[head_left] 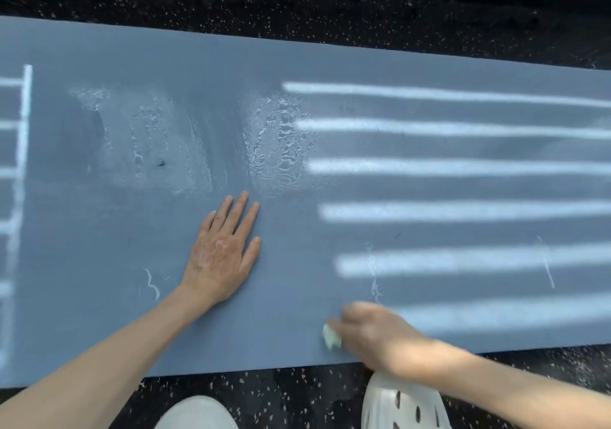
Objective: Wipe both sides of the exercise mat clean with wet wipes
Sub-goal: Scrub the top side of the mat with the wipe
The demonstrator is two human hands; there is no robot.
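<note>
two hands: both are down on the exercise mat (297, 61), well apart from each other.
left hand (221, 256): open, palm down, fingers straight and slightly spread, lying flat on the mat about midway between its far and near edges; it holds nothing.
right hand (373, 332): blurred; fingers curled over a wet wipe (331, 336), gripping it against the mat close to the near edge.
wet wipe: a small pale wad, showing only at the left side of the right hand and touching the mat.
exercise mat: blue-grey, lying flat on the floor (297, 2); its long axis runs left to right across the view, with both ends beyond the frame; its short axis points away from the person.
wet patches (281, 141): streaks and beaded water on the mat, beyond the left hand's fingertips.
light bands (463, 167): pale stripes lying along the mat's long axis on its right half.
floor: black with pale speckles, showing past the mat's far and near edges.
shoe (403, 405): white with holes, on the floor just beside the near edge, below the right wrist.
</note>
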